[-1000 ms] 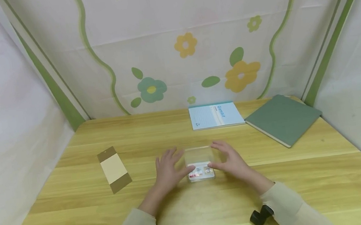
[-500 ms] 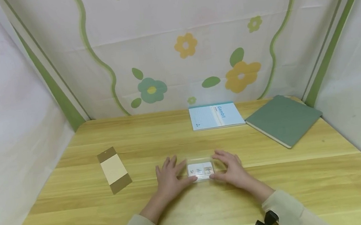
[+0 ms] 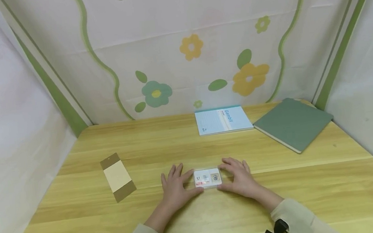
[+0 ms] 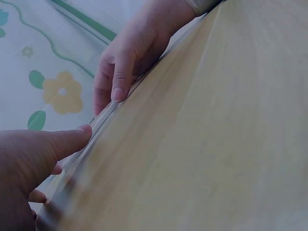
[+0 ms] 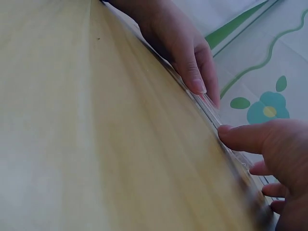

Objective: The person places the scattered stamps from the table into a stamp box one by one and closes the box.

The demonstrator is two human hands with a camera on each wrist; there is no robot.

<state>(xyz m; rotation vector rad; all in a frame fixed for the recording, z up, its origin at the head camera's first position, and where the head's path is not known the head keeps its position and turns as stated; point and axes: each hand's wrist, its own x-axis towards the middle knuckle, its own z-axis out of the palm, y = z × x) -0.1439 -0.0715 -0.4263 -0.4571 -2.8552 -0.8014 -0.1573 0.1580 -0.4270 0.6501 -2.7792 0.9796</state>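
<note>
A small clear plastic case (image 3: pixel 207 178) lies flat on the table with its lid down. Through the lid I see a white printed card with a red patch and a square emblem. My left hand (image 3: pixel 174 189) holds the case's left end, thumb at the near edge and index finger at the far edge. At the right end my right hand (image 3: pixel 242 179) grips it the same way. In the left wrist view the case's thin edge (image 4: pixel 105 119) runs between both thumbs. The right wrist view shows that edge (image 5: pixel 208 109) too, low against the tabletop.
On the left lies a brown and cream card (image 3: pixel 118 177). A light blue notebook (image 3: pixel 222 120) sits at the back, beside a dark green hardcover book (image 3: pixel 293 124) at the right rear. A floral cloth (image 3: pixel 166 57) hangs behind the wooden table (image 3: pixel 82 226).
The clear lid, raised a second ago, has swung down over the card toward me. Both hands have lowered with it and come slightly nearer, thumbs now at the case's near edge.
</note>
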